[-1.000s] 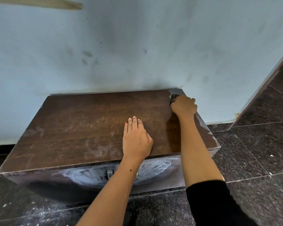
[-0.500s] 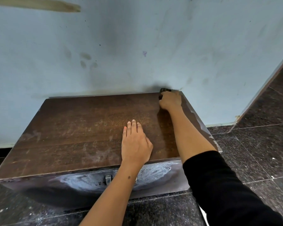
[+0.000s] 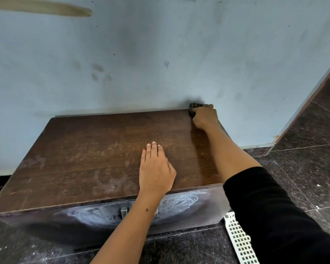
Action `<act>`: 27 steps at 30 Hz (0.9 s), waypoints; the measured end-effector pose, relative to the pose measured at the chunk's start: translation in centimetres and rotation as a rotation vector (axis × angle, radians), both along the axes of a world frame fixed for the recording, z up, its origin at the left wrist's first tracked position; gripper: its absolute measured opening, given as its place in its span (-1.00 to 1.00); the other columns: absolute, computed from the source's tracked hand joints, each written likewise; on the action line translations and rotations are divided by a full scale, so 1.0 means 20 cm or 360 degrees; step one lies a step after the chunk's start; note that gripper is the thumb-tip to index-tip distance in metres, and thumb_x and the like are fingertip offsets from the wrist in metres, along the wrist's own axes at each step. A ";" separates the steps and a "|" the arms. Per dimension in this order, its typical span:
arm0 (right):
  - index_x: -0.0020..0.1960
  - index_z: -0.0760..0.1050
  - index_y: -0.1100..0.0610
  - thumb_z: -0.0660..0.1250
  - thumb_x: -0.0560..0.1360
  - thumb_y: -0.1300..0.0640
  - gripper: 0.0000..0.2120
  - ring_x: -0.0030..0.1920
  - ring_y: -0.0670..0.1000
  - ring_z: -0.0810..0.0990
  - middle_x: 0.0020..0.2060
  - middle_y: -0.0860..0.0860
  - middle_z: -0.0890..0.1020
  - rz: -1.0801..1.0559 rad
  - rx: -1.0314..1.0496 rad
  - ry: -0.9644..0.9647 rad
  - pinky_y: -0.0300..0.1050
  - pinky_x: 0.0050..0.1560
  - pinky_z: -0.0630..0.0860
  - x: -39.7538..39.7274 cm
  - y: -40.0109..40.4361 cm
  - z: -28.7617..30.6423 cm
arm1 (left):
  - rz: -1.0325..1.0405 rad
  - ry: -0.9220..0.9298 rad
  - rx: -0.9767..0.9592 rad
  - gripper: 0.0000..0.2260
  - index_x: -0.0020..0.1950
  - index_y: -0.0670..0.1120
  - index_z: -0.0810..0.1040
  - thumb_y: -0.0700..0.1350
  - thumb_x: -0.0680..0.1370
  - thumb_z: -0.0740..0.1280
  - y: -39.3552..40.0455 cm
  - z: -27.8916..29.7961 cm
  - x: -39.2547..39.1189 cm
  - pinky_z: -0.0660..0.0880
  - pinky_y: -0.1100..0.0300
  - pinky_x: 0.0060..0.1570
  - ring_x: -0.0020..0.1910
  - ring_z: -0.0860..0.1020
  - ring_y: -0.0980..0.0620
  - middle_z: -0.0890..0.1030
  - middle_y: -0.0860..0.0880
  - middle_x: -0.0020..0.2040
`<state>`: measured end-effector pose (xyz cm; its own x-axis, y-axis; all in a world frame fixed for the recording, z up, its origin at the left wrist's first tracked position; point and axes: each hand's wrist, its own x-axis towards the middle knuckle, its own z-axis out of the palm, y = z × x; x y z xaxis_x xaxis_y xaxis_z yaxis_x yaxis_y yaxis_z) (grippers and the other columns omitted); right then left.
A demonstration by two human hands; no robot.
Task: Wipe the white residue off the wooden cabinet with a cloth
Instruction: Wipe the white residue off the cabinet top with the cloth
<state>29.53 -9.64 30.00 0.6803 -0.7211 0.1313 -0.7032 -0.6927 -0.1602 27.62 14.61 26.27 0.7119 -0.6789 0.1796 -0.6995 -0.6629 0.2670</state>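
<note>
I see the cabinet (image 3: 95, 159) filling the middle and lower left of the frame, its brown top facing up and its back edge against the pale blue wall (image 3: 160, 54). My right hand (image 3: 205, 117) sits at the top's far right corner, just right of the frame's centre, fingers curled round a dark cloth (image 3: 193, 107) and pressing it onto the wood where the top meets the wall. Only a small bunch of cloth shows past the knuckles; the rest is hidden under the hand. The right forearm runs down toward the lower right, into a black sleeve (image 3: 274, 216).

My left hand (image 3: 155, 168) lies flat on the top near its front edge, a little below centre, fingers straight and close together, pointing toward the wall, holding nothing. The two hands are well apart.

White residue (image 3: 111, 183) shows as faint pale smears on the top to the left of the left hand, and another faint patch near the top's left edge. Heavier white swirls cover the front face (image 3: 179, 204) below the left wrist, around a small metal latch (image 3: 124, 212).

The cabinet stands on a dark speckled floor (image 3: 303, 149). A white perforated plastic piece (image 3: 238, 242) lies on the floor at the lower right, just beside the cabinet's front corner and partly hidden by the sleeve.
</note>
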 end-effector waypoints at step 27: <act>0.26 0.47 0.10 0.18 0.53 0.17 -0.69 0.35 0.21 0.21 0.26 0.16 0.47 -0.0517 0.0098 0.0033 0.02 0.24 0.24 -0.52 0.24 -0.02 | 0.0010 0.0041 -0.0002 -0.51 0.51 -0.20 0.14 -0.06 0.60 0.01 -0.01 0.00 0.00 0.00 0.04 0.50 0.52 0.06 -0.09 0.14 -0.16 0.53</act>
<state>19.21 -4.91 29.58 0.4156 -0.9069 0.0692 -0.8893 -0.4211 -0.1786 27.64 14.44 26.32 0.7207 -0.6740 0.1622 -0.6881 -0.6671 0.2856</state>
